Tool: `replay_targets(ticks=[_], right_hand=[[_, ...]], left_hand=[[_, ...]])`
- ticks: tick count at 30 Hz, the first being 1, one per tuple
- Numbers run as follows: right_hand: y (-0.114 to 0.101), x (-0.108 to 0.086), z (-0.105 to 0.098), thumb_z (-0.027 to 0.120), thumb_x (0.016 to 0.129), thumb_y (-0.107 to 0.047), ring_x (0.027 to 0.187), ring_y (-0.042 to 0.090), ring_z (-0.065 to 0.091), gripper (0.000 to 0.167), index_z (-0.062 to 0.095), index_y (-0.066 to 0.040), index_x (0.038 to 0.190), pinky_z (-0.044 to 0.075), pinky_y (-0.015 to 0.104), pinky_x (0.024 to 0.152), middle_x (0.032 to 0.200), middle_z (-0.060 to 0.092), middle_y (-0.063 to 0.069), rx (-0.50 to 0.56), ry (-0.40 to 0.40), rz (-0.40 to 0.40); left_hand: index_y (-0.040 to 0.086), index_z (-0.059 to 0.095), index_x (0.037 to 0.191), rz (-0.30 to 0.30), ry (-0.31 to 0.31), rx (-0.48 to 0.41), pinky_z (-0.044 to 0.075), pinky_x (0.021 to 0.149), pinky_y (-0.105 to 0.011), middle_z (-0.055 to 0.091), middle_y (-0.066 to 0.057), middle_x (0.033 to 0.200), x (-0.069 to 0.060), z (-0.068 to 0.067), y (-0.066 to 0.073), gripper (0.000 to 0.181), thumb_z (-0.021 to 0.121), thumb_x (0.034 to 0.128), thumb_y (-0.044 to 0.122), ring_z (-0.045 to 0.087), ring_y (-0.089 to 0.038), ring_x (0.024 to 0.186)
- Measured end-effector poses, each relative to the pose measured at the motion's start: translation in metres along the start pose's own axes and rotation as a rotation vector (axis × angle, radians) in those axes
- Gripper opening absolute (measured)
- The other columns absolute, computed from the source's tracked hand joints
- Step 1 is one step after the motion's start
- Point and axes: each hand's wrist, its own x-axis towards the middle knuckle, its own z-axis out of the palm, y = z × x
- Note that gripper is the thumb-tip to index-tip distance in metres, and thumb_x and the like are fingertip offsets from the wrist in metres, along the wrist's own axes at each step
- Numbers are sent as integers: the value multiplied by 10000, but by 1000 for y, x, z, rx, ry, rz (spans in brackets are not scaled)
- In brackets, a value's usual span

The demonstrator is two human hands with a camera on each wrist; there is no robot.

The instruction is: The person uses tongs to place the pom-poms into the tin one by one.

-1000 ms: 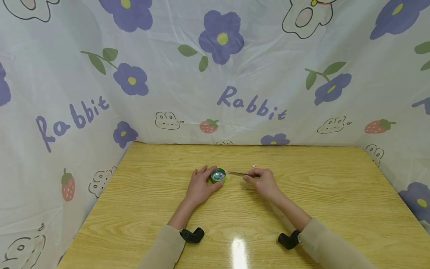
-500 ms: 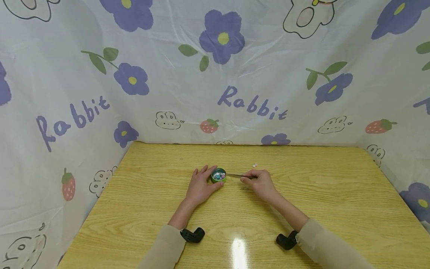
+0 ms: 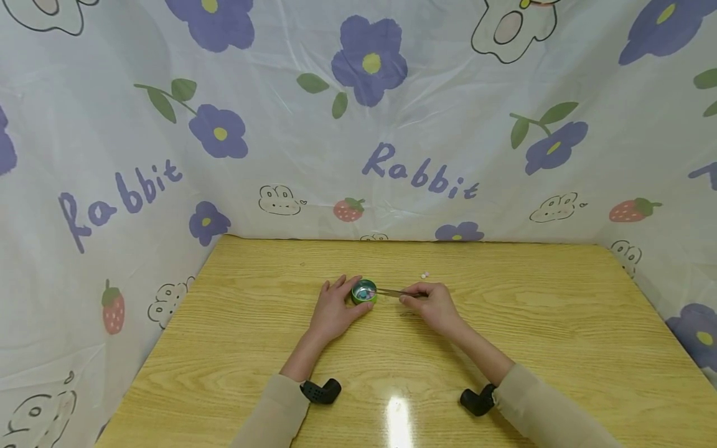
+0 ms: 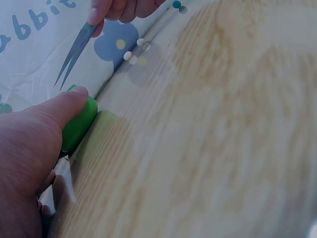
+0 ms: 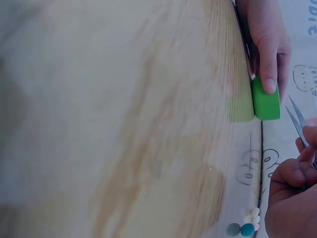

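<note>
One green container (image 5: 267,106), seemingly shiny inside, in left fingers (image 4: 74,101); right fingers (image 4: 99,12) pinch tweezers (image 4: 82,40)

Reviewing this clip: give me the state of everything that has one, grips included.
Green round container: upright, open-topped, held
Small blue and pink pieces: inside it
Grey metal tweezers: tips apart, over the container
Small pale round beads: loose, outside the container
Teal round bead: loose, outside the container
Left grip: thumb and fingers around the container
Right grip: pinching the tweezers
</note>
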Motion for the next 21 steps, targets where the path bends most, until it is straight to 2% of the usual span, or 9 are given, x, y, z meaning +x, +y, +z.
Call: replay_targets(ticks=[12,16,18,21], right_hand=[[2,-1,-5,750,939,-80,792,129,620,170,782,29,1066,506,233,634,961,747,103,0,13,6],[1,0,-9,741,942,-66,823,226,646,163,781,25,1071,497,232,624,969,744,106,-10,25,25],[2,0,-11,737,945,-64,1032,320,670,163,778,25,1075,502,226,647,983,740,112,-7,30,32],[6,2,-15,739,945,-65,1244,388,590,162,778,27,1073,502,215,669,1025,737,136,-3,48,38]], left_hand=[[131,549,1501,5,5,-1,130,1240,-559,512,-220,1497,0,1,-1,695,783,915,423,386,-372,1460],[130,550,1500,10,7,2,133,1240,-557,514,-220,1496,1,1,-2,695,784,914,422,388,-371,1459],[129,551,1499,12,8,3,134,1240,-557,516,-218,1494,1,1,-2,694,784,914,419,389,-369,1459],[131,549,1501,12,6,0,132,1240,-554,513,-214,1498,1,2,-3,693,783,915,419,386,-366,1461]])
